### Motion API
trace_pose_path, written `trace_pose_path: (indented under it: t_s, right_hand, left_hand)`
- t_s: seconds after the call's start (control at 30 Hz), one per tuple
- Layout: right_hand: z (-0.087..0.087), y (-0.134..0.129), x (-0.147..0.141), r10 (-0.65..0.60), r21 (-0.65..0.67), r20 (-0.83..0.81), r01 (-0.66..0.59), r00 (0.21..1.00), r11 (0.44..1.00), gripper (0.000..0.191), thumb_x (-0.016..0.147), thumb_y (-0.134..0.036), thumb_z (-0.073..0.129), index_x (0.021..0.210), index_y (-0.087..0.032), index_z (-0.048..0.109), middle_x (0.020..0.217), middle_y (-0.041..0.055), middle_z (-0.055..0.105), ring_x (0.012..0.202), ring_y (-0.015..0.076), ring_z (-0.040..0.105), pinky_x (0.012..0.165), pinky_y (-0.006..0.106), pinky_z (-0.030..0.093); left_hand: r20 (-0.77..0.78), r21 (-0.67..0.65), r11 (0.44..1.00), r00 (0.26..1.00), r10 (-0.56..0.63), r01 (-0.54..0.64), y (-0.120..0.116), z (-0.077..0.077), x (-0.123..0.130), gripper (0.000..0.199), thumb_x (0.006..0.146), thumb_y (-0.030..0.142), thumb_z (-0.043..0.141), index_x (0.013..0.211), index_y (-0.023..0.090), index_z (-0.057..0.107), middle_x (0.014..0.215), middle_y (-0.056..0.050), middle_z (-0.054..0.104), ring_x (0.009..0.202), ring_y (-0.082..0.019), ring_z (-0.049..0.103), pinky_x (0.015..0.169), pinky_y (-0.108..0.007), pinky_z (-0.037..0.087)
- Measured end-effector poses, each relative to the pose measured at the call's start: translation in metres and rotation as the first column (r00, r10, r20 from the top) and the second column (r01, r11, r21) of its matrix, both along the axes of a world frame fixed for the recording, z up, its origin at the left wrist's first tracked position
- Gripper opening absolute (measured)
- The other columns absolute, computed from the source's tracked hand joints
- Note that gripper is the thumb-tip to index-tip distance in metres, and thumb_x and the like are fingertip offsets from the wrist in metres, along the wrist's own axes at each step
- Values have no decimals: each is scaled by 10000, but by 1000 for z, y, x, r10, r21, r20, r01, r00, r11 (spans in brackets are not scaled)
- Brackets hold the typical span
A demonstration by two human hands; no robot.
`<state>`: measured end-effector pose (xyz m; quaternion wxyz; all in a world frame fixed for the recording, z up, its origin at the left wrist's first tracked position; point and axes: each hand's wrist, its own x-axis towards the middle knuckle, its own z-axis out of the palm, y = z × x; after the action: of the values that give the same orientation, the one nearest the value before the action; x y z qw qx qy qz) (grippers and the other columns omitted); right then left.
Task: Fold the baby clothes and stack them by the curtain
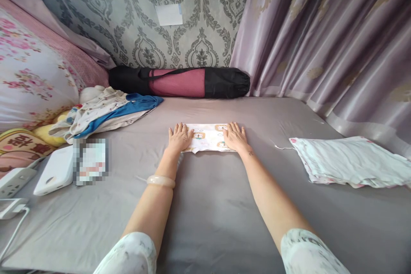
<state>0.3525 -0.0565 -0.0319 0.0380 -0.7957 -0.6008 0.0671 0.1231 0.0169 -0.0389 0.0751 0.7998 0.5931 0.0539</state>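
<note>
A white cloth [208, 139] with an orange and green print lies folded into a flat rectangle on the grey bed sheet [212, 205]. My left hand [180, 138] rests on its left end, palm down with the fingers stretched out. On its right end my right hand [235, 137] lies the same way, fingers spread. The near edge of the cloth is slightly uneven. Its two ends are partly hidden under my hands.
Crumpled clothes [109, 109] lie at the left, near a white power bank [54, 170] and a power strip [17, 182]. A folded pale cloth [353, 160] lies at the right. Along the wall stretches a rolled mat in a bag [176, 82], beside a curtain [289, 30].
</note>
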Motion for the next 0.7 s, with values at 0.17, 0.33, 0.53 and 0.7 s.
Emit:
trace_pose_path:
  t_s: [0.17,0.33,0.53,0.7]
  right_hand:
    - [6,-1,-2,8,14,0,-8,1000,1000,614,999,-389,133,1502,-72,285,1588,123,213,1471,235,122,1178,482,77]
    - [17,0,-16,99,136,-4,-98,995,986,581,993,-322,151,1496,-70,295,1595,110,197,1476,221,103,1184,471,68]
    - [9,-1,-26,142,68,-11,-141,990,988,542,991,-312,197,1469,-112,353,1577,108,266,1464,237,168,1180,471,115]
    - [4,-1,-25,145,71,-7,-144,989,987,526,990,-306,207,1465,-133,352,1579,106,263,1463,234,169,1178,476,125]
  left_hand:
    - [21,55,998,1000,-2,1,-2,4,3,637,978,476,209,1452,84,376,1548,-170,305,1459,-311,196,1161,-575,125]
    - [32,198,973,992,-124,115,-14,13,22,581,991,437,236,1431,99,409,1527,-165,351,1455,-292,212,1171,-549,113]
    - [-19,126,965,973,-231,231,-25,5,30,526,997,409,281,1414,119,417,1511,-177,370,1417,-325,287,1140,-561,175]
    - [-24,120,966,973,-229,230,-24,1,28,530,999,417,284,1433,130,388,1520,-175,353,1414,-330,286,1134,-568,176]
